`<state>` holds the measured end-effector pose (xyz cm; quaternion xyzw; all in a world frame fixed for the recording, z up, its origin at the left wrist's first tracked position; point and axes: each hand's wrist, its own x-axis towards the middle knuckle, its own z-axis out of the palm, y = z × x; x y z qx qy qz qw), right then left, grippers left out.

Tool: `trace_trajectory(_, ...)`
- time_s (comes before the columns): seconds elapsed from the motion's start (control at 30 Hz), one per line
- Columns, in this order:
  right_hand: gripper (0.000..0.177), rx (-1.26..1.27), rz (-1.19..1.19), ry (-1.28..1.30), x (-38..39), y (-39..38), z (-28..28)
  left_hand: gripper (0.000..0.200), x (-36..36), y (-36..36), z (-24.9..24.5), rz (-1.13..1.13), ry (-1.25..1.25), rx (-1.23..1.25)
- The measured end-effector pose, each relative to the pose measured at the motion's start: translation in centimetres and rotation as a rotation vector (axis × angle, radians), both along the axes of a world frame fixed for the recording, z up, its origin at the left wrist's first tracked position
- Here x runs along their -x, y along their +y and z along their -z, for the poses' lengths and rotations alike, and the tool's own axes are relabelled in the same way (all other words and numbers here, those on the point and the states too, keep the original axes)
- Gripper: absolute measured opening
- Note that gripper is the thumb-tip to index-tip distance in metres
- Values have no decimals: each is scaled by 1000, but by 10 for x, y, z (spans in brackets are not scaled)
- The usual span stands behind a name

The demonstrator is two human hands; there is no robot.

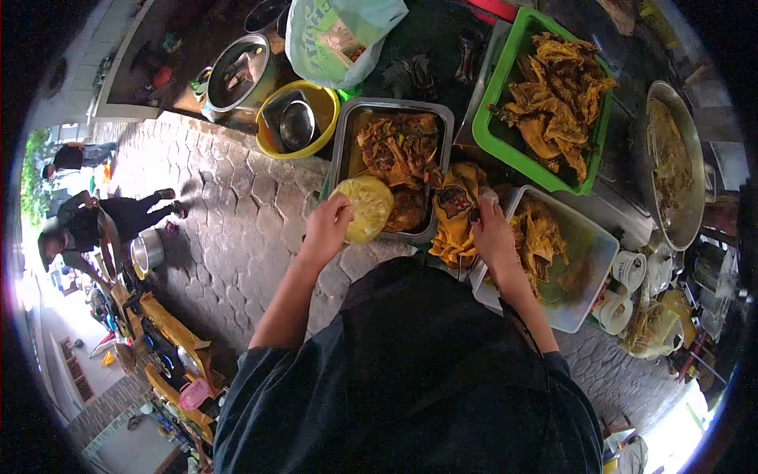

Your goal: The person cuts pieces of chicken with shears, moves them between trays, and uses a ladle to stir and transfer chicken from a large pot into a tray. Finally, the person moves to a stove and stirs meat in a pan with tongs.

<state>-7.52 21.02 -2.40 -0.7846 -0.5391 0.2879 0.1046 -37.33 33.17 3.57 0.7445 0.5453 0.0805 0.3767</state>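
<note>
My left hand is closed, thumb and fingers pinching the edge of a round, shiny yellow bundle that looks like a filled plastic bag. The bundle overlaps the near left corner of a metal tray of cooked meat pieces. On the other side, my right hand has its fingers curled at the side of an orange-yellow cloth with a dark crest. That cloth hangs between the metal tray and a clear plastic tub of yellow fried chicken pieces.
A green basket of fried chicken stands at the back right, near a large wok. Back left are a yellow basin, a metal pot and a plastic bag. A person stands across the paved yard, far left.
</note>
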Motion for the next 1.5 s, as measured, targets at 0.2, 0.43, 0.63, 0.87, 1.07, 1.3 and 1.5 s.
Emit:
trace_trajectory(0.2, 53, -123, 53, 51, 6, -6, -11, 14, -3, -15, 9, -102, -35, -130)
trace_trajectory(0.43, 50, 7, -398, -720, 22, -2, 49, 56, -14, -21, 1, 22, 125, -351)
trace_trajectory(0.63, 46, -60, -123, -156, 20, -24, 7, 60, -46, -38, -10, 177, 212, -501)
trace_trajectory(0.87, 20, -389, 31, -20, -14, -89, -31, 55, -118, -88, 37, 609, 86, -247)
trace_trajectory(1.07, 33, -672, 324, -292, -79, -176, -46, 64, -139, -113, 131, 618, 210, -137)
trace_trajectory(1.3, 18, -663, 902, -481, -199, -319, -53, 45, -145, -111, 193, 360, 184, -317)
trace_trajectory(1.5, 22, -455, 1241, -469, -318, -426, -19, 33, -152, -95, 197, 8, 126, -22)
